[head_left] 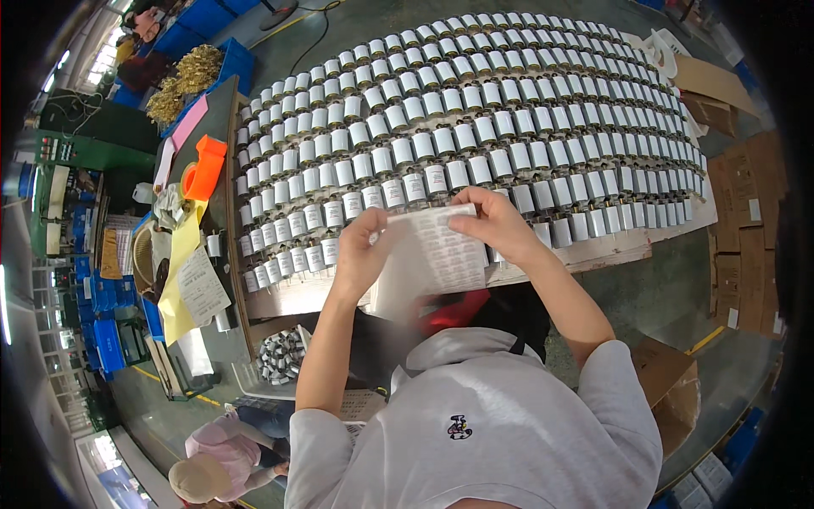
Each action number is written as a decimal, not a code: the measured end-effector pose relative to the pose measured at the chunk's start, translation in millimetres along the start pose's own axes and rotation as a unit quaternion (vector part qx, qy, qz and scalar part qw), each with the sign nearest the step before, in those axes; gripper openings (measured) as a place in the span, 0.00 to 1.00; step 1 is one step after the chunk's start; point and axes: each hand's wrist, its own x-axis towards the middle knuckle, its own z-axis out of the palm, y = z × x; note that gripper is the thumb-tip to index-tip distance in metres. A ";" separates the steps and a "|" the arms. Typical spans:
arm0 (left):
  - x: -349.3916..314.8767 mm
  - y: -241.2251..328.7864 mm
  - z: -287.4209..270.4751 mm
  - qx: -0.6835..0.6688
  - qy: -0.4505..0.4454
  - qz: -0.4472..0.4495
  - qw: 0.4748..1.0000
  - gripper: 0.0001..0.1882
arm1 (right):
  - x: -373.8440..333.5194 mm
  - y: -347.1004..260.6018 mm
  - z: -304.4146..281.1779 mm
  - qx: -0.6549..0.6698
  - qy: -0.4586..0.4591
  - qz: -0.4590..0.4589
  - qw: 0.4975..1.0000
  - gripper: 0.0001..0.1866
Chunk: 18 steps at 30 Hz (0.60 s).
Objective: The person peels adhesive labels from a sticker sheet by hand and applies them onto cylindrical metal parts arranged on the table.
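Observation:
A white sheet of printed labels [445, 254] hangs in front of my chest, its lower left part smeared by motion. My right hand [498, 225] pinches its upper right corner between thumb and fingers. At the upper left edge, my left hand [363, 252] is closed with thumb and fingertips together; whether a loose label is in them is too blurred to tell. Just beyond both hands stand long rows of white-wrapped metal cylinders [435, 180], which look like small motors. Those at the front left carry printed labels; many farther right look plain white.
The cylinders stand on a wooden board [610, 254]. At left, a side table holds an orange tape dispenser [203, 170], papers [201, 284] and a basket [146, 254]. A basket of small parts [281, 356] stands below. Cardboard boxes [742, 237] are at right. Another person [222, 458] bends at lower left.

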 end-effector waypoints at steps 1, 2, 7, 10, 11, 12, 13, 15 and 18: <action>-1.7 -0.4 -3.4 0.011 0.015 0.008 1.000 0.09 | -0.3 -1.1 1.0 0.025 0.010 0.003 1.000 0.09; -3.2 -1.9 -4.7 0.015 0.033 0.026 0.999 0.12 | -0.5 -0.7 1.8 0.024 0.010 0.003 1.000 0.09; -4.4 15.5 9.5 -0.120 0.062 -0.010 0.991 0.12 | -2.3 -5.8 8.9 -0.051 0.052 -0.071 0.995 0.03; -1.4 7.1 5.8 -0.144 0.070 0.023 0.987 0.12 | -0.5 1.6 5.3 -0.070 0.047 -0.094 0.992 0.03; -0.7 2.3 2.5 -0.126 0.065 0.061 0.988 0.12 | -0.1 2.5 5.7 -0.070 0.047 -0.094 0.992 0.03; -0.9 -1.6 1.0 -0.126 0.065 0.061 0.988 0.12 | 0.3 3.0 6.1 -0.066 0.058 -0.103 0.991 0.04; -0.2 -1.9 0.3 -0.055 0.081 0.099 0.990 0.13 | 0.9 2.7 6.9 -0.061 0.069 -0.111 0.989 0.06; 0.8 0.7 0.4 0.016 0.097 0.135 0.986 0.13 | 0.7 -4.7 10.8 -0.025 0.068 -0.085 0.994 0.07; 1.1 6.5 1.7 0.029 0.107 0.167 0.980 0.14 | -1.7 -10.9 12.6 -0.031 0.082 -0.085 0.992 0.07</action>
